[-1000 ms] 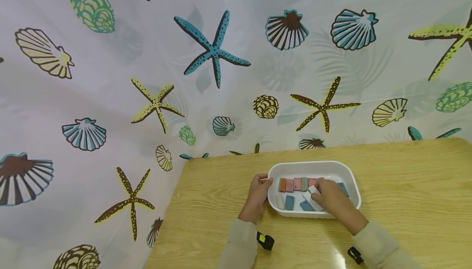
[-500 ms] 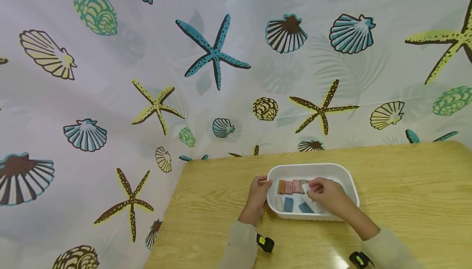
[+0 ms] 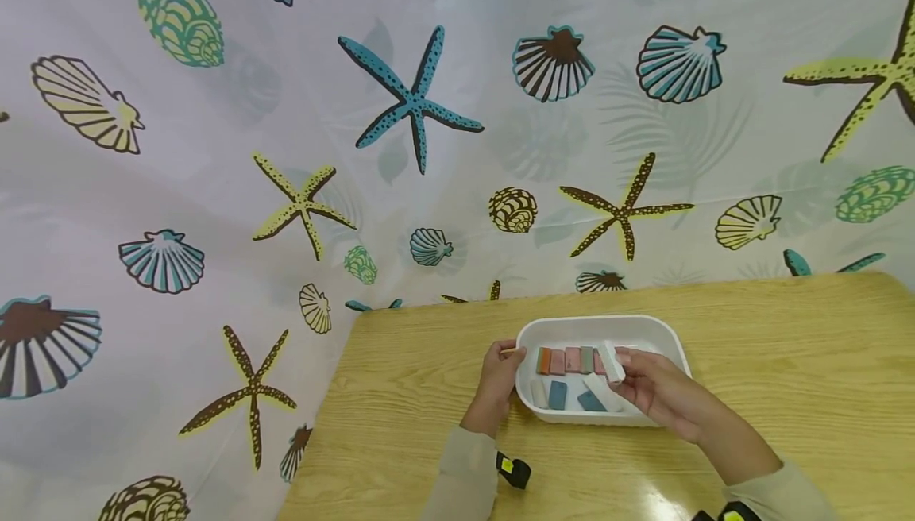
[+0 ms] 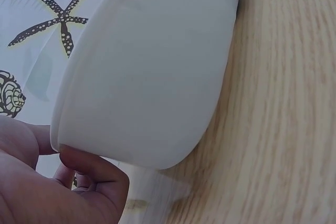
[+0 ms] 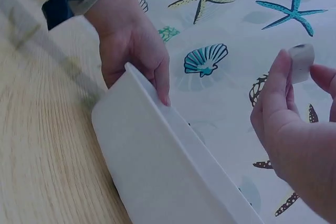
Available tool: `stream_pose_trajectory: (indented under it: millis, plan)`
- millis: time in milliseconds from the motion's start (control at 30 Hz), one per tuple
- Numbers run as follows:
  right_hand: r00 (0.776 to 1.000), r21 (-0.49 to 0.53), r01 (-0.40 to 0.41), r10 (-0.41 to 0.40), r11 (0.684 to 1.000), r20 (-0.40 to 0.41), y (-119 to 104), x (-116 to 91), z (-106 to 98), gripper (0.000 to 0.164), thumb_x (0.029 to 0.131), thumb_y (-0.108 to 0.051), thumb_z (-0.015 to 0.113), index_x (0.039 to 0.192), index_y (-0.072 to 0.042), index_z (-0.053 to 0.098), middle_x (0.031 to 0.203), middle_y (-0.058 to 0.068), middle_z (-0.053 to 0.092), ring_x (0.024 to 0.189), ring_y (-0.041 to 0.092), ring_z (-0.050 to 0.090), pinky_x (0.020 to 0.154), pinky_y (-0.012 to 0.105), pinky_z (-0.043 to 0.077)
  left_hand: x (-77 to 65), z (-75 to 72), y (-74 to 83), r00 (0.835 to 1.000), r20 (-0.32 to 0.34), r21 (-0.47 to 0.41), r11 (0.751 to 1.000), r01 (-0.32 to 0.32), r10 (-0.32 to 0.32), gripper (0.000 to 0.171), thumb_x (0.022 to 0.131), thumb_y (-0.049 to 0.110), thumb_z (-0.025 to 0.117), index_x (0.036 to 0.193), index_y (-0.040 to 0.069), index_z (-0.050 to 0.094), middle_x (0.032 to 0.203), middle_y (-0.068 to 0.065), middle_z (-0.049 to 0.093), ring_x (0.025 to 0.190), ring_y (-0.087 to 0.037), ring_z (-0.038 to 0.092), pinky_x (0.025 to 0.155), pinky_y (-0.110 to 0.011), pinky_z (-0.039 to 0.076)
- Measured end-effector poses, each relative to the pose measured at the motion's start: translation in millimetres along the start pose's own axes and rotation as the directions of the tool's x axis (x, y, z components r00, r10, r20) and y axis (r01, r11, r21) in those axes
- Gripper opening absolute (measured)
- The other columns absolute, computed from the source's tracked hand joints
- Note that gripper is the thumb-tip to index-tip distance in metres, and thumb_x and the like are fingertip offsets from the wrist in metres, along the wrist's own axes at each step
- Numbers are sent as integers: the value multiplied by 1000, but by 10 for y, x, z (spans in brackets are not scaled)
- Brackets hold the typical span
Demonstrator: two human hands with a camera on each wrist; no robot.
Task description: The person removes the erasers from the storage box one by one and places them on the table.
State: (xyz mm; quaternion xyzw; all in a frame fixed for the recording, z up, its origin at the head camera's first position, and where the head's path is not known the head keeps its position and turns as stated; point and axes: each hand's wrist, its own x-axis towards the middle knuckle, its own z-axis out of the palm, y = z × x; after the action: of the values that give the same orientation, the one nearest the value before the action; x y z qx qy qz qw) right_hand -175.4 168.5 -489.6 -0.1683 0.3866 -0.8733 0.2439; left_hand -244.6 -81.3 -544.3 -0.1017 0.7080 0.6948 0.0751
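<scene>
My left hand [image 3: 496, 378] pinches the left rim of a white plastic tray [image 3: 599, 418] between thumb and fingers; in the left wrist view the grip sits at the tray's edge [image 4: 59, 103]. Above the tray my right hand [image 3: 665, 394] holds a white eraser [image 3: 611, 362] by thumb and fingertips, and the right wrist view shows the eraser's end [image 5: 302, 62] between them. Inside lies a row with an orange-and-green eraser [image 3: 545, 360], pink erasers [image 3: 557, 362] and a green one [image 3: 587, 360]. Nearer me are blue erasers [image 3: 557, 395] and white ones [image 3: 538, 392].
The tray stands on a wooden table [image 3: 415, 378]. Behind and to the left hangs a white cloth [image 3: 457, 251] printed with shells and starfish. Black straps [image 3: 513, 470] are on both wrists.
The right hand has lifted the white eraser from low among the others and turned palm-up, moving slightly right and nearer. The left hand stays at the tray's rim.
</scene>
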Motion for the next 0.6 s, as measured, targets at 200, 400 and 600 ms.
stream_pose_trajectory:
  millis: [200, 400, 600]
  plan:
    - [960, 530, -17, -135, 848, 246, 34, -84, 26, 46, 102, -14, 13, 124, 5, 48, 119, 15, 51, 110, 21, 51, 97, 21, 36, -10, 3, -6, 1000, 1, -9, 1000, 7, -7, 29, 91, 20, 60, 116, 7, 54, 102, -11, 57, 91, -24, 60, 74, -36, 51]
    - [905, 749, -87, -261, 657, 335, 79, -142, 91, 40, 102, -21, 25, 129, 5, 38, 121, 14, 43, 112, 20, 44, 96, 15, 31, -13, 8, 1, 1000, 1, -17, 1000, 15, -15, 29, 92, 21, 60, 116, 6, 53, 106, -15, 57, 94, -28, 60, 76, -39, 51]
    - [872, 789, -61, -352, 611, 340, 77, -214, 161, 38, 101, -20, 33, 131, 3, 35, 122, 12, 40, 113, 20, 43, 96, 13, 29, -1, 5, -2, 1000, 2, -14, 1000, 22, -22, 31, 92, 22, 59, 117, 6, 53, 107, -15, 57, 94, -27, 61, 76, -39, 51]
